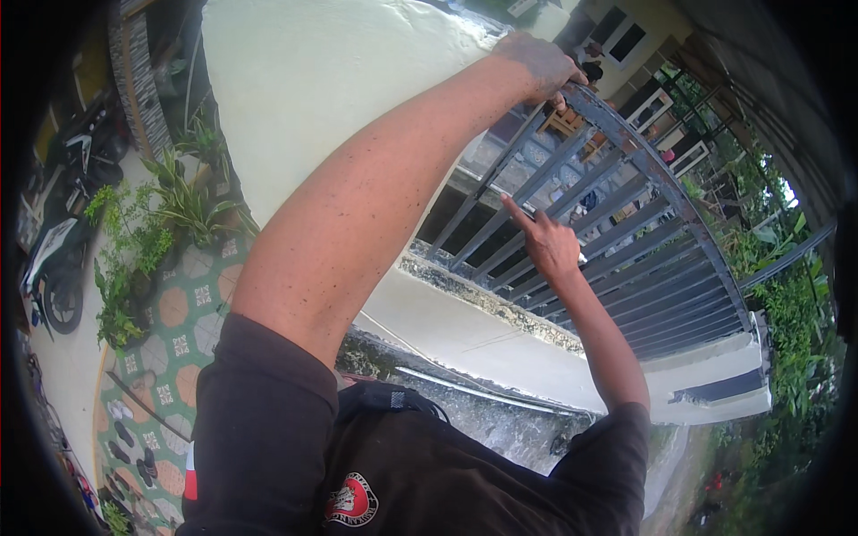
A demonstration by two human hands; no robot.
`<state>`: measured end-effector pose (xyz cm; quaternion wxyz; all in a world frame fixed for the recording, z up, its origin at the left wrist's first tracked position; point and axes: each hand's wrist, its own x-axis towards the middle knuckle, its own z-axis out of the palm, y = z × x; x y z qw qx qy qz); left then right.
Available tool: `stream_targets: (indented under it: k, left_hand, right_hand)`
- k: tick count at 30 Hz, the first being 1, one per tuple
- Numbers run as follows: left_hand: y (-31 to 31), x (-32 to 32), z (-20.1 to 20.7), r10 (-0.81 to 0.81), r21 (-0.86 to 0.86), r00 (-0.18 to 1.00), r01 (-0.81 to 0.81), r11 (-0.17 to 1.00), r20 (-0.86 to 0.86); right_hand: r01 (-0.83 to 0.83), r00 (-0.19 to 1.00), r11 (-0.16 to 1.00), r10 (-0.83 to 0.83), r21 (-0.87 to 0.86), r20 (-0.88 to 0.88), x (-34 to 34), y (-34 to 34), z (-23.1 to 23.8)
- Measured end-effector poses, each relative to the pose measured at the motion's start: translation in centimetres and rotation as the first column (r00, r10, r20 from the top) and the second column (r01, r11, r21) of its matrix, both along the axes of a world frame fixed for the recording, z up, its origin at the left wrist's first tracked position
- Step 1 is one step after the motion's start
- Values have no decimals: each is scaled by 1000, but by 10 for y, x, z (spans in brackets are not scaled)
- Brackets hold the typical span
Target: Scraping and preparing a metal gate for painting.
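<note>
My left hand reaches across to the upper middle and is closed over the end of the grey metal railing's top rail, beside the pale wall. Fingertips curl beneath the rail. Lower down, my right hand is at the railing's upright bars. Its index finger stretches toward a bar near the wall; the other fingers are bent. A small whitish end shows at the hand's outer side, and a thin pale line runs beyond the fingertip. What the right hand holds is mostly hidden.
The railing stands on a low white wall with a rough, stained upper edge. Potted plants, a motorcycle and sandals on patterned tiles are at left. Beyond the bars are people and a wooden chair. Greenery grows at right.
</note>
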<state>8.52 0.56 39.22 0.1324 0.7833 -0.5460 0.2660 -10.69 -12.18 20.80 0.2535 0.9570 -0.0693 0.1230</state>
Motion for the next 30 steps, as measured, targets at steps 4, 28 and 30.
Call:
stream_targets:
  k: [4, 28, 30]
  left_hand:
    - [-1, 8, -3, 21, -23, 999, -22, 999, -42]
    - [-1, 4, -3, 8, -31, 1000, -9, 999, -27]
    - [1, 5, -2, 8, -34, 999, -9, 999, -34]
  right_hand:
    - [13, 991, 999, -19, 45, 130, 8, 3, 20]
    - [-11, 996, 995, 2, 100, 91, 4, -9, -21]
    - [28, 982, 993, -48, 111, 181, 8, 0, 1]
